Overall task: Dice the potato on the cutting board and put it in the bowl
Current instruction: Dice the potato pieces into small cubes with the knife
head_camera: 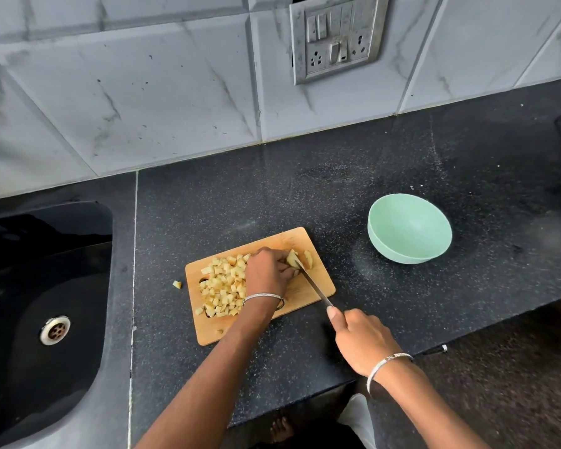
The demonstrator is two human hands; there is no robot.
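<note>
On the wooden cutting board [318, 280], her left hand [268, 273] pins the last potato piece [292, 258] while her right hand [361, 343] grips the knife [314, 283], its blade at the piece. Diced cubes [222, 286] pile alongside; the green bowl [408, 230] sits apart on the counter [305, 189].

- The left hand [268, 273] and its forearm are uncovered as far as the frame reaches.
- The left bangle [263, 297] is thin and silver-coloured, with a finely ribbed surface, and circles the wrist.
- The right hand [363, 345] and forearm are likewise uncovered; one fingertip shows a short nail.
- The right bangle [386, 364] is silver-coloured too, with a bright patterned face.
- A bare foot [280, 429] shows dimly below the counter edge.
- A pale whitish garment [358, 416] hangs beside it; its kind cannot be told.
</note>
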